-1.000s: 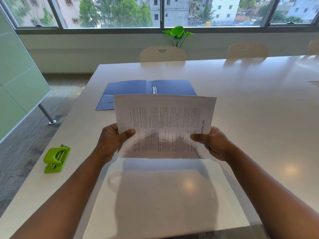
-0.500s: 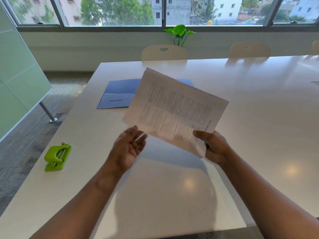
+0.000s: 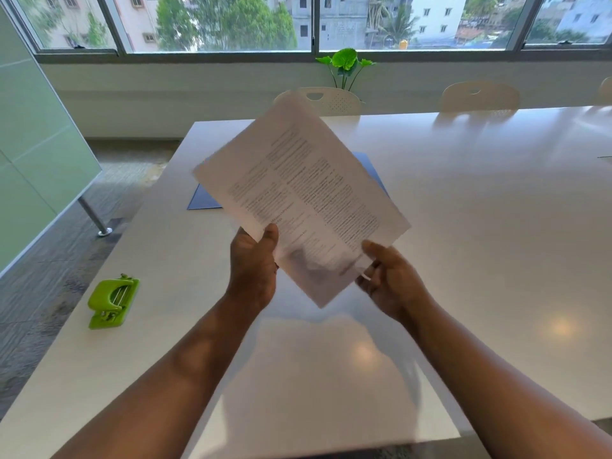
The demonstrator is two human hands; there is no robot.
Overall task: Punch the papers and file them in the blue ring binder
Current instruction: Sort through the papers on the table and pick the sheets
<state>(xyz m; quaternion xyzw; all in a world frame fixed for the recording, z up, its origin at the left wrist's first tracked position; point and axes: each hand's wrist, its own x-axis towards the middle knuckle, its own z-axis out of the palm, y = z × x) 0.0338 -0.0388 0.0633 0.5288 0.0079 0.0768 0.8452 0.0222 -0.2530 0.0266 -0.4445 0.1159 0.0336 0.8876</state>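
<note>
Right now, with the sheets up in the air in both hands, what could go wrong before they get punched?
1. The papers are tilted and pinched only at their lower corner by the left hand and right hand; the stack could fan out of alignment, giving uneven holes.
2. The green hole punch sits near the table's left edge; a hasty reach could knock it off.
3. The sheets hide most of the blue binder.

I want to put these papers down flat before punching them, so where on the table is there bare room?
Bare table spreads right of the papers, out toward the chairs. More lies near you, between the forearms, and between the green hole punch and the left hand. The far-left stretch holds the blue binder, mostly hidden behind the sheets.
</note>
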